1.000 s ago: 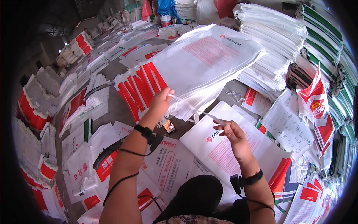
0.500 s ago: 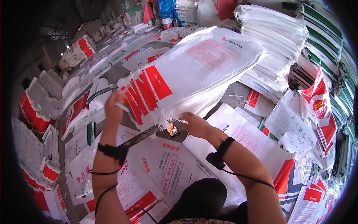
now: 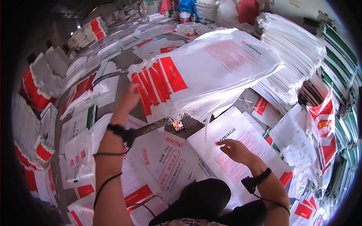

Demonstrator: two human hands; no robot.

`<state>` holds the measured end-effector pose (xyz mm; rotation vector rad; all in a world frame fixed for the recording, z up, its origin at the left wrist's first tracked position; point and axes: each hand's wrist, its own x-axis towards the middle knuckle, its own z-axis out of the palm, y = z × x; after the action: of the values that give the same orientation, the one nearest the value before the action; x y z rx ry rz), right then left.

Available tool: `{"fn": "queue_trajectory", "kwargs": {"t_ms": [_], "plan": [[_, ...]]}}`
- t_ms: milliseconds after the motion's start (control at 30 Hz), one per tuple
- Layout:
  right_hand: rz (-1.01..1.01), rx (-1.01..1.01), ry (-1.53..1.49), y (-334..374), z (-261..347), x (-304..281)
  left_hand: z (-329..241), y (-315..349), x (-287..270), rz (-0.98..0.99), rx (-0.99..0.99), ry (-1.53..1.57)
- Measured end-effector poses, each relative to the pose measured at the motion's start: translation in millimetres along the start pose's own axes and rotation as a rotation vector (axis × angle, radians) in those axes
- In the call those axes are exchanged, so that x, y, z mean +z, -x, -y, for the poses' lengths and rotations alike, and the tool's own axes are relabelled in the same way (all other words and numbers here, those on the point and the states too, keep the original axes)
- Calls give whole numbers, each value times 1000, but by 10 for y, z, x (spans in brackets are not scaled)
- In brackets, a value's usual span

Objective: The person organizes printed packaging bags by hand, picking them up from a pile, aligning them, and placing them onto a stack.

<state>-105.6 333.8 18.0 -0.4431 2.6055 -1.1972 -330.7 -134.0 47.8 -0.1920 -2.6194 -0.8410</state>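
Sacks (image 3: pixel 206 73) lengthwise diagonal, red end (image 3: pixel 174 74) left

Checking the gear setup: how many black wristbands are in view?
2: the left wristband, just behind the left hand, and the right wristband, just behind the right hand. The dim background could hide more.

Black wristbands (image 3: pixel 114 129) – boxy modules (image 3: pixel 248 184), black cables (image 3: pixel 97 192); dark trousers (image 3: pixel 207 196), patterned top (image 3: pixel 188 222)
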Motion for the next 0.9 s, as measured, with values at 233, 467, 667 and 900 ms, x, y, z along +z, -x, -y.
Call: {"fn": "queue_trajectory", "kwargs": {"t_ms": [233,467,667,900], "plan": [[-8,87,-61,291,84,47,-440,-9,629,498,-690,342],[-84,82,-215,25,-10,51,-31,-117,908,317,-716,455],[-243,-379,299,-977,498,123,95,-83,922,276,-838,680],[-388,-327,771,-1976,459,271,-428,15,832,234,-785,1072]]}}
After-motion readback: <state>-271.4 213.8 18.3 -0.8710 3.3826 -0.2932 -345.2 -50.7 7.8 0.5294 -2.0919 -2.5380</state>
